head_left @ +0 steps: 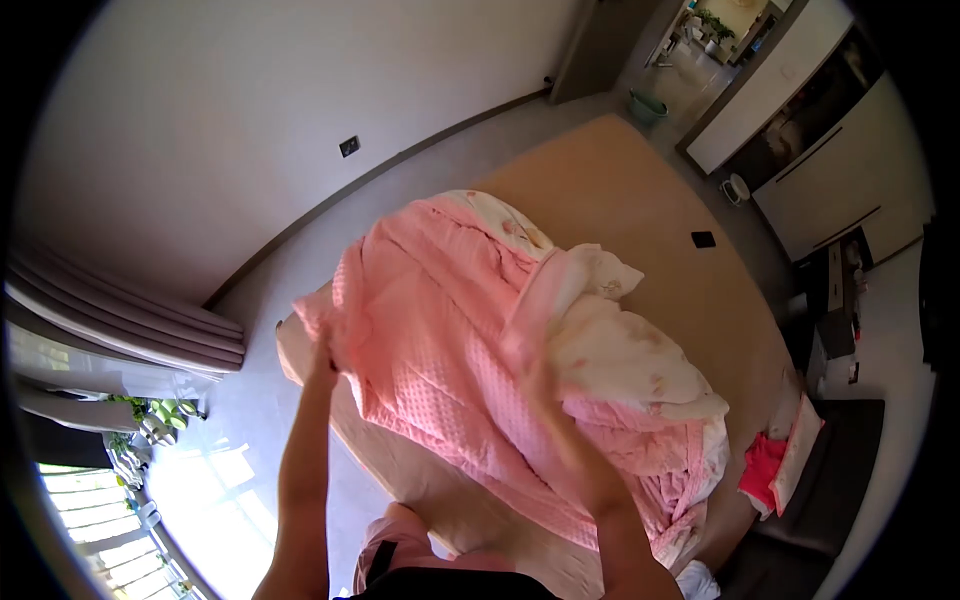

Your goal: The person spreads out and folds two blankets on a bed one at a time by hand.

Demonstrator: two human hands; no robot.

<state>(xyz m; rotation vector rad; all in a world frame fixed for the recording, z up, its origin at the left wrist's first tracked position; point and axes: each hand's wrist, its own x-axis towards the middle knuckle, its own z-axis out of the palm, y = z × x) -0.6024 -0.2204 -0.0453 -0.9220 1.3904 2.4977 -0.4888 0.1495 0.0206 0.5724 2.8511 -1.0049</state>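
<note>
A pink quilt (430, 300) with a white, patterned reverse side (610, 350) lies bunched up on the bed (560, 170). At the quilt's left edge, my left hand (327, 347) is closed on a gathered bit of the pink fabric. My right hand (537, 375), smeared by motion, is over the middle of the quilt, where a raised pink fold meets the white side. It appears closed on that fold, though its fingers are not clear.
A dark phone-like object (703, 239) lies on the bed's right side. Beyond the bed, a dark sofa (840, 470) holds red and white cushions (780, 465). Curtains (130, 310) hang at left. A green basin (648, 106) stands near the doorway.
</note>
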